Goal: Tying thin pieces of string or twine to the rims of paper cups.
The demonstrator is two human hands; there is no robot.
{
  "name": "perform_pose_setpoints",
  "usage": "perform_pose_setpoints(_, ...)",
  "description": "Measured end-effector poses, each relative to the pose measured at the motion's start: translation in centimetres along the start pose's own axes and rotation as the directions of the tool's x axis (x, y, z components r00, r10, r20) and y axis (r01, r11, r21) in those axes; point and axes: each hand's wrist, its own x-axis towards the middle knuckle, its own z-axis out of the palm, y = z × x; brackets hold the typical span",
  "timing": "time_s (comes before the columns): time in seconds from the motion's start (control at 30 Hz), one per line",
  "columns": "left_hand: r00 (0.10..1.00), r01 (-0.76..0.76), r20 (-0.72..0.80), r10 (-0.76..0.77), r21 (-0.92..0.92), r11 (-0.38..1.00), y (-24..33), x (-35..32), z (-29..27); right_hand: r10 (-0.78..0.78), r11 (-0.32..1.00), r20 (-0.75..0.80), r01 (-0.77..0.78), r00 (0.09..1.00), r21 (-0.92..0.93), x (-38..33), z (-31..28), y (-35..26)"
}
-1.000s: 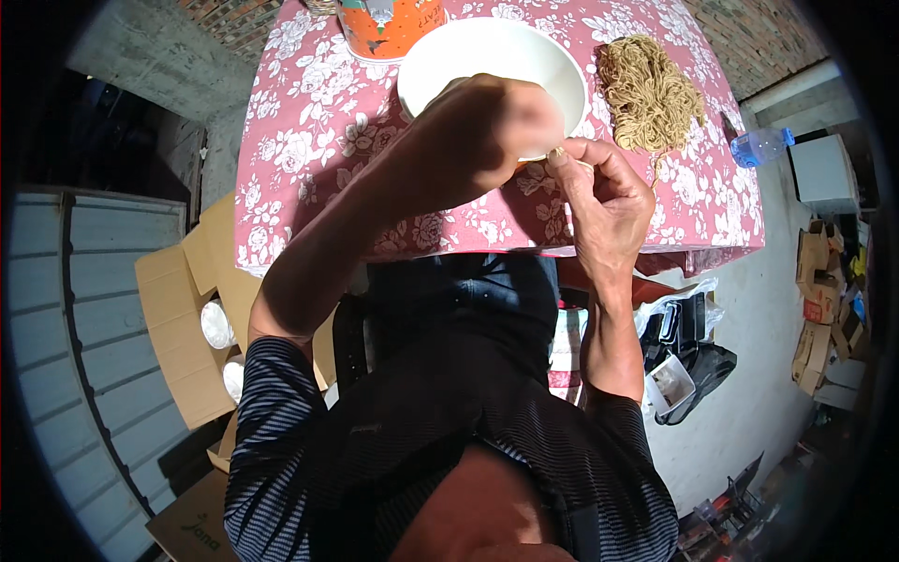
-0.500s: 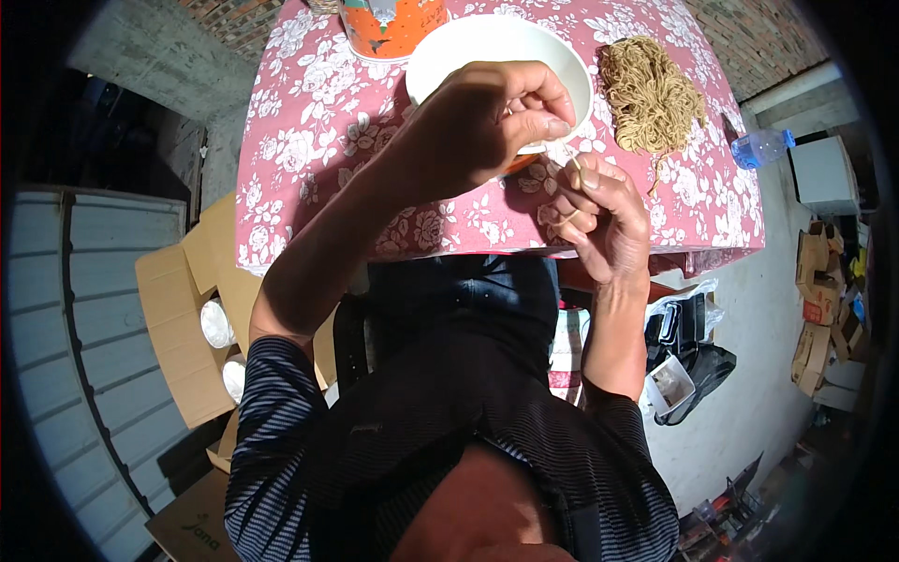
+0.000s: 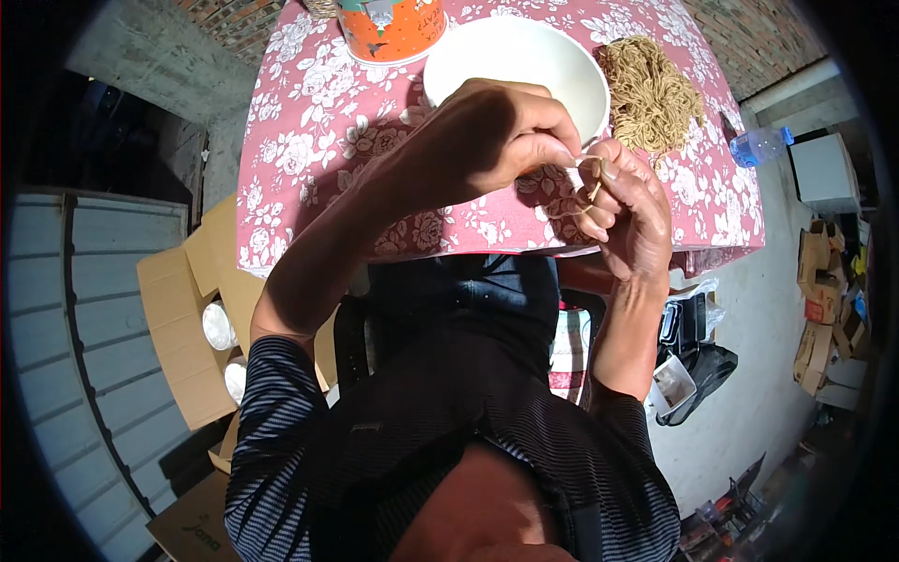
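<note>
My left hand (image 3: 492, 140) and my right hand (image 3: 627, 211) meet above the near edge of a table covered by a pink flowered cloth (image 3: 309, 140). Both pinch a thin tan rubber band (image 3: 588, 183), which is stretched around my right fingers. Just beyond my hands stands a white bowl (image 3: 524, 51), partly hidden by my left hand. To its right lies a heap of tan rubber bands (image 3: 651, 89) on the cloth.
An orange tub (image 3: 389, 28) stands at the table's far edge. Flattened cardboard and white lids (image 3: 217, 326) lie on the floor at the left. A plastic bottle (image 3: 757, 145), a white box (image 3: 824, 173), cartons and a black bag (image 3: 698, 370) are at the right.
My hands have come closer together and a little toward me. The band now wraps my right fingers, with my left fingers pinching it.
</note>
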Motion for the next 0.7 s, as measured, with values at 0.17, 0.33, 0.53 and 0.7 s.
perform_pose_setpoints(0.17,0.991,0.095,-0.095,-0.089,0.063,0.993,0.6,0.0,0.9,-0.005,0.997,-0.046,0.001,0.999,-0.077,-0.4,0.4,0.3)
perform_pose_setpoints(0.33,0.988,0.035,-0.156,-0.013,0.136,0.99,-0.2,0.4,2.1,-0.133,0.971,-0.085,0.113,0.987,-0.211,-1.2,1.6,0.8)
perform_pose_setpoints(0.53,0.999,-0.043,0.034,0.04,0.092,0.995,0.2,0.7,0.8,-0.498,0.59,0.018,0.354,0.867,-0.725,-2.4,3.5,-0.6)
perform_pose_setpoints(0.7,0.988,-0.011,0.154,0.008,0.019,1.0,0.5,0.7,-0.4,-0.54,0.16,0.41,0.567,0.735,-0.808,-0.3,1.1,-2.8)
